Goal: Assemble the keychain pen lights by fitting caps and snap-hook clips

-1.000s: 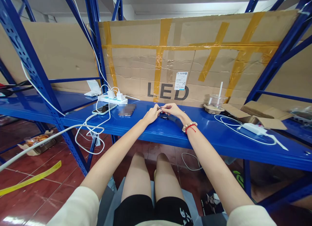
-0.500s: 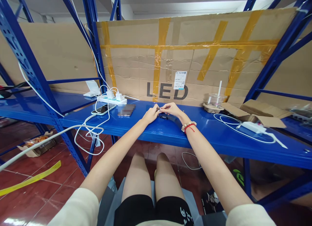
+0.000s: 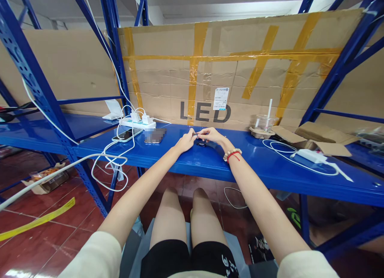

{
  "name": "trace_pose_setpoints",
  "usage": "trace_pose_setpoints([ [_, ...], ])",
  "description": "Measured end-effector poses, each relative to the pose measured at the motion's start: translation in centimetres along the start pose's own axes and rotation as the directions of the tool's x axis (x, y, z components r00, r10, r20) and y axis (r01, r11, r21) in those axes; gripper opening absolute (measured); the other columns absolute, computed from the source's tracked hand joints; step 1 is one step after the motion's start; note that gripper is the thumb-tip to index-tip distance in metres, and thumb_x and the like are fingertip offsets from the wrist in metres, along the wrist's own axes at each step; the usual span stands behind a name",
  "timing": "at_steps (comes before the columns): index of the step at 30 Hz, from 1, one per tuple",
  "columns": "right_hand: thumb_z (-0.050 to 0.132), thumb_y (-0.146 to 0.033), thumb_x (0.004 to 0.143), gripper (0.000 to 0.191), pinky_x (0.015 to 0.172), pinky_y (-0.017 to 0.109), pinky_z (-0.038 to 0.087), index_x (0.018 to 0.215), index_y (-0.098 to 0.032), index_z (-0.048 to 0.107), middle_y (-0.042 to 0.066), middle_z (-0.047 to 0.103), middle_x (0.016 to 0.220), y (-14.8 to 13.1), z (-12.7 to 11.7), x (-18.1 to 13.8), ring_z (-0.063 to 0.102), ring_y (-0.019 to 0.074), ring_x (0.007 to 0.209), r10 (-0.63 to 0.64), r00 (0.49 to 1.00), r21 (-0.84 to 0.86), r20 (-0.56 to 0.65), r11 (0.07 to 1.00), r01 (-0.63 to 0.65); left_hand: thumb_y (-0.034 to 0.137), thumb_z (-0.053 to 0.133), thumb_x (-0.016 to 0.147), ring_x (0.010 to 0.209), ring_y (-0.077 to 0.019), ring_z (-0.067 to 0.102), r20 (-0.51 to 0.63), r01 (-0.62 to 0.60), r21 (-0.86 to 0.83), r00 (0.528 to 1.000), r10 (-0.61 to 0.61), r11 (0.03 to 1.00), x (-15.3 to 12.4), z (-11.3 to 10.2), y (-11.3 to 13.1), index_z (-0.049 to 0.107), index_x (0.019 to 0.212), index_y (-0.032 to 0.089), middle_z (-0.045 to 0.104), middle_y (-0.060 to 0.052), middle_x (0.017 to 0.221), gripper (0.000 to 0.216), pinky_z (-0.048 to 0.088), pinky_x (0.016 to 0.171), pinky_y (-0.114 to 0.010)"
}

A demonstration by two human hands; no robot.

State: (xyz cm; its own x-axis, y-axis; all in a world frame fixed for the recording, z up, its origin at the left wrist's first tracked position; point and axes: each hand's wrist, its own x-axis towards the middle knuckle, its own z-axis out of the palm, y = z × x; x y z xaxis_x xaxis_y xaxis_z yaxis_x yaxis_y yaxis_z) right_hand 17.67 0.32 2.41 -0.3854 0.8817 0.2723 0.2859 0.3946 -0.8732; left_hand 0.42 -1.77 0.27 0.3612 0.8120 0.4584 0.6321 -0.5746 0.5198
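Over the middle of the blue shelf [image 3: 168, 160], my left hand [image 3: 187, 140] and my right hand [image 3: 211, 135] meet fingertip to fingertip. Both are closed in a pinch around something small, mostly covered by the fingers and too tiny to name. Just below the fingertips, a small dark object [image 3: 201, 144] lies on the shelf, partly under my right hand. To the left of my hands rests a flat phone-like item [image 3: 155, 137], its upper face blurred out. A beaded bracelet [image 3: 232, 154] with a red string circles my right wrist.
A white power strip [image 3: 139, 123] with plugs, tangled white cables [image 3: 105, 154] and a phone [image 3: 127, 135] sit at left. On the right are a plastic cup [image 3: 265, 122] with a straw, a white adapter [image 3: 312, 156] and open cardboard [image 3: 325, 136]. A large cardboard sheet [image 3: 168, 82] stands behind.
My fingers have shifted very slightly at the pinch. The arms and the things on the shelf stay where they were.
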Motion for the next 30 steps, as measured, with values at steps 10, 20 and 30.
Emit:
trace_pose_setpoints([
  [10,0.079,-0.034,0.053,0.029,0.041,0.018,0.038,0.071,-0.014,0.071,0.002,0.065,0.063,0.3,-0.1,0.0,0.049,0.0071,0.050,0.014,0.999,-0.038,-0.034,0.999,-0.015,0.021,0.036,0.087,0.073,-0.0167,0.057,0.029,-0.105,-0.079,0.994,0.108,0.991,0.4,0.6,-0.9,0.040,0.092,0.019,0.056,-0.001,0.073,0.007,0.044,0.074,-0.031],
  [20,0.079,-0.039,0.047,0.037,0.041,0.020,0.038,0.071,-0.011,0.072,0.003,0.064,0.060,0.3,-0.1,0.3,0.049,0.0081,0.049,-0.049,0.998,-0.069,-0.045,0.997,0.045,0.018,0.037,0.086,0.074,-0.0189,0.059,0.010,-0.131,-0.075,0.991,0.132,0.989,0.1,0.3,-0.6,0.040,0.094,0.018,0.059,-0.004,0.074,0.008,0.045,0.075,-0.032],
  [30,0.079,-0.041,0.046,0.040,0.041,0.020,0.036,0.072,-0.011,0.071,0.000,0.059,0.053,0.3,0.1,0.3,0.048,0.0076,0.048,-0.046,0.998,-0.046,-0.054,0.998,0.043,0.022,0.036,0.088,0.073,-0.0189,0.059,0.025,-0.062,-0.027,0.998,0.063,0.998,-0.1,0.0,0.1,0.041,0.096,0.018,0.060,-0.004,0.075,0.010,0.045,0.073,-0.032],
])
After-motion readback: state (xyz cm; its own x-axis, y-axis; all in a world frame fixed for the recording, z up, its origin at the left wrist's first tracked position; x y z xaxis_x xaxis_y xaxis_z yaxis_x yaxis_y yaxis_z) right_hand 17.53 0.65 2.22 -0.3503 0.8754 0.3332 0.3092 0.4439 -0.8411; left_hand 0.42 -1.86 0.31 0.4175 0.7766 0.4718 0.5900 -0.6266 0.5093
